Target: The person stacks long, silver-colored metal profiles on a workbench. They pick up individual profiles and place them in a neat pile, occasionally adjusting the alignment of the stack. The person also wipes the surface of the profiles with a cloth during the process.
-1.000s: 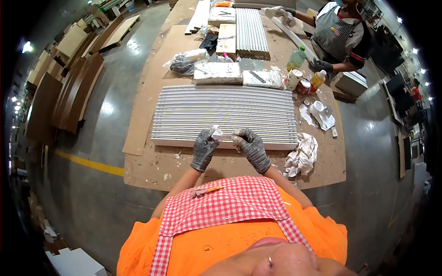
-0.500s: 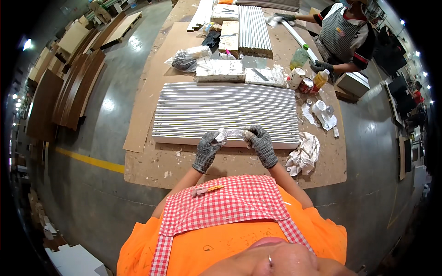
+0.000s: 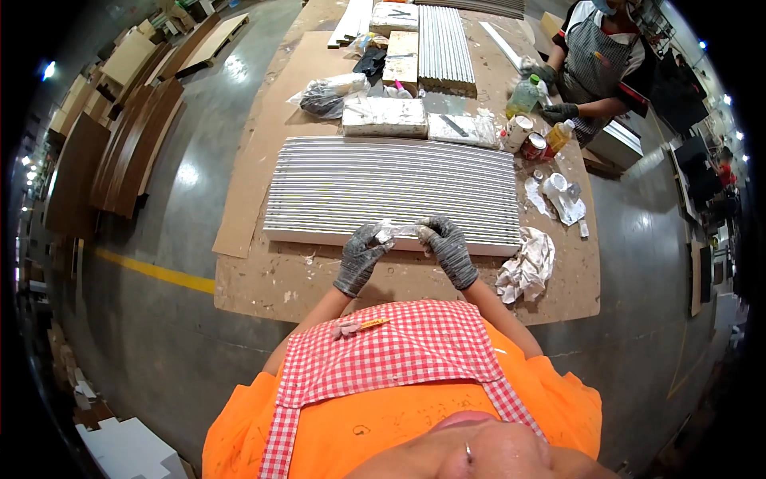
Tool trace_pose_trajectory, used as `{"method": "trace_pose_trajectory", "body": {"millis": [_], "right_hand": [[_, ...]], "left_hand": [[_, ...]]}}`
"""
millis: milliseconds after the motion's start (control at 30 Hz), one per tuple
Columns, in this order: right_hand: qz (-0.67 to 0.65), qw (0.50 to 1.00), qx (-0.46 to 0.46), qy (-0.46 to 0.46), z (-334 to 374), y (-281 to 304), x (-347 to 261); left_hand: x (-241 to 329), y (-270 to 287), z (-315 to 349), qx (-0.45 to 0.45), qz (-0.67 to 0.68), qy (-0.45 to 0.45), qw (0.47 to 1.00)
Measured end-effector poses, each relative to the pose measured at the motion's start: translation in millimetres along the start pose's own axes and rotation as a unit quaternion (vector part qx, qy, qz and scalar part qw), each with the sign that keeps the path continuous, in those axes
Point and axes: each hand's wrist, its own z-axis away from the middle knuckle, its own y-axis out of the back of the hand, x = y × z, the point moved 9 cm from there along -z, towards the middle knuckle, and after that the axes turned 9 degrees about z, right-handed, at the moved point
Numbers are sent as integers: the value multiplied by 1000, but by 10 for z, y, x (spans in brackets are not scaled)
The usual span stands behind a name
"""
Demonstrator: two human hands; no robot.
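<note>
Left glove (image 3: 361, 262) and right glove (image 3: 448, 249): grey striped knit, with whitish smears toward the fingertips. Apron (image 3: 399, 355): red-and-white check; straps at left and right; a yellow, pencil-shaped stick (image 3: 373, 323) and a small pinkish piece (image 3: 345, 330) at its far part. Shirt (image 3: 335, 449): bright orange, short-sleeved, dark-spotted.

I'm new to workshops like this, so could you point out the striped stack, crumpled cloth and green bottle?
Striped stack (image 3: 392, 189): head view, middle of its top.
Crumpled cloth (image 3: 527, 267): head view, on its folds.
Green bottle (image 3: 522, 98): head view, on its body.
</note>
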Motion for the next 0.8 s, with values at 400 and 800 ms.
{"method": "trace_pose_trajectory", "body": {"millis": [400, 800], "right_hand": [[-5, 999, 49, -8, -40, 138, 9], [-69, 996, 43, -28, -2, 12, 139]], "left_hand": [[-61, 35, 46, 25, -9, -26, 999], [-129, -1, -8, 29, 61, 40, 997]]}}
